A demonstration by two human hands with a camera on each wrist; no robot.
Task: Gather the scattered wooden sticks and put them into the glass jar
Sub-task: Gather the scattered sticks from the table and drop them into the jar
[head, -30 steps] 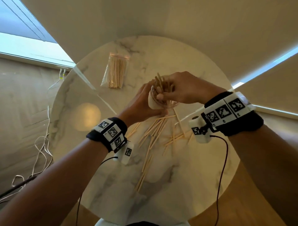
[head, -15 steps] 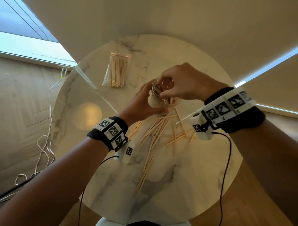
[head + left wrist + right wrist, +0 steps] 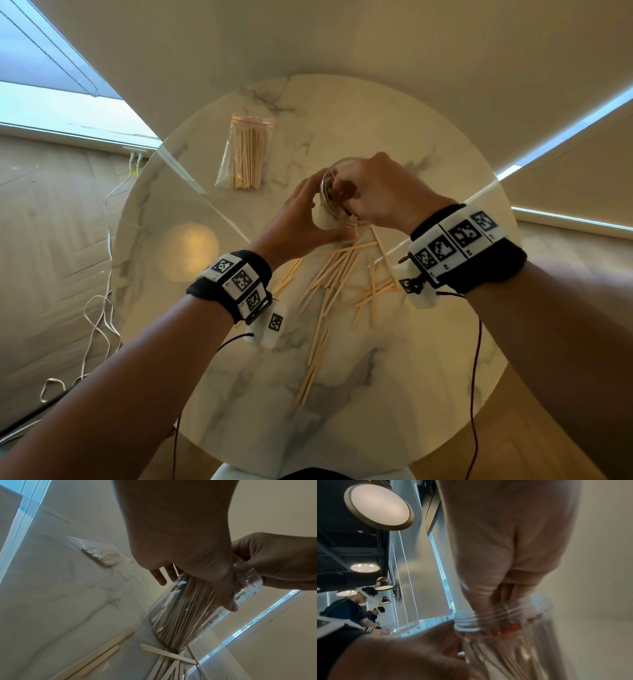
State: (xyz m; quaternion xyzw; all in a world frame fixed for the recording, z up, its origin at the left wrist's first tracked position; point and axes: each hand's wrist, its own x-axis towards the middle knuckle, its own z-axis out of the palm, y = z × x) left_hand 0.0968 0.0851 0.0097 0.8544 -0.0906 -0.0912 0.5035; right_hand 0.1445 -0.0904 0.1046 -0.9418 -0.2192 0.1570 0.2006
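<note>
Soft window daylight, a lamp glare on the table (image 3: 191,253), blurred wrist views.

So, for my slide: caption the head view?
Left hand steadies clear glass jar; right hand at its mouth, pale wooden sticks scattered.

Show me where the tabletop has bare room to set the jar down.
Free: the left side of the marble table, between the bagged sticks and the left hand; also the near edge. Crowded: the middle, where the loose sticks spread below the glass jar.
</note>
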